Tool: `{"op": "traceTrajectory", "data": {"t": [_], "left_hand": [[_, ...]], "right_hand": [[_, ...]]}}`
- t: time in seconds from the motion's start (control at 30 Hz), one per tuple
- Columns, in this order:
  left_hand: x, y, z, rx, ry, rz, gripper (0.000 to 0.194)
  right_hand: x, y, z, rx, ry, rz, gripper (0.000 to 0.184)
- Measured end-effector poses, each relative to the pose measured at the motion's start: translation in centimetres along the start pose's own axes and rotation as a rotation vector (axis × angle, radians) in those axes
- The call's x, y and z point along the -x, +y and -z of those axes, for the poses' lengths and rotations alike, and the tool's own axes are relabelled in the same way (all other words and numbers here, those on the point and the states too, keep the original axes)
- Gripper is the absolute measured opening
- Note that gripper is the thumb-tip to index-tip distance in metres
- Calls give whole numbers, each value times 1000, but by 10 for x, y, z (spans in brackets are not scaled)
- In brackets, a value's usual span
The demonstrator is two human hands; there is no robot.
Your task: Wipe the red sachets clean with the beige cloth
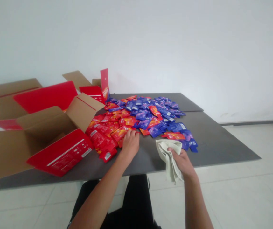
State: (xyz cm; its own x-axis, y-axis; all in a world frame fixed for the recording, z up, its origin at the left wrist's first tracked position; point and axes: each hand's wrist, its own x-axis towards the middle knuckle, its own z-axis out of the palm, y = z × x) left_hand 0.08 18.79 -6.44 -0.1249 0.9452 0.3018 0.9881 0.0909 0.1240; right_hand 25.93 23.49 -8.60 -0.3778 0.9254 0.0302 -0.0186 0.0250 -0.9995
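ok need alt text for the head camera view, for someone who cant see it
A person's left hand rests at the edge of a spread of flat red and blue packets on a dark grey table, while the right hand grips a crumpled off-white cloth. An open cardboard box with red printed panels sits at the table's left side.

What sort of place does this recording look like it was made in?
Probably a bare indoor packing or work room, not a home: an open brown cardboard carton with red flaps, a heap of red and blue sachets on a dark grey table top, plain white wall, pale floor tiles.
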Motion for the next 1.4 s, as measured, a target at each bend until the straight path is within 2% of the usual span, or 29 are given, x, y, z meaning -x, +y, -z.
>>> {"op": "traceTrajectory", "data": {"t": [0.2, 0.37, 0.73, 1.07, 1.13, 1.2, 1.23, 1.3, 1.4], "left_hand": [[-17, 3, 6, -106, -65, -57, 31], [-25, 8, 7, -135, -64, -63, 34], [-11, -4, 16, -64, 42, -78, 35], [30, 9, 31, 420, 244, -115, 33], [40, 13, 39, 567, 324, -74, 30], [50, 18, 47, 744, 362, 34, 26], [54, 20, 50, 838, 345, 92, 26], [60, 22, 53, 997, 231, 172, 29], [59, 21, 48, 1044, 36, 180, 32]], "right_hand": [[-1, 2, 1, -33, -40, -6, 48], [0, -1, 1, -49, -55, -4, 47], [2, -6, -2, -73, -41, -32, 48], [3, -10, -6, -38, 85, -33, 51], [3, -9, -6, -42, 111, -27, 54], [2, -7, -6, -56, 151, -31, 56], [1, -6, -6, -66, 178, -34, 56], [0, -5, -7, -92, 233, -36, 56], [-1, -5, -10, -124, 274, -34, 57]]}}
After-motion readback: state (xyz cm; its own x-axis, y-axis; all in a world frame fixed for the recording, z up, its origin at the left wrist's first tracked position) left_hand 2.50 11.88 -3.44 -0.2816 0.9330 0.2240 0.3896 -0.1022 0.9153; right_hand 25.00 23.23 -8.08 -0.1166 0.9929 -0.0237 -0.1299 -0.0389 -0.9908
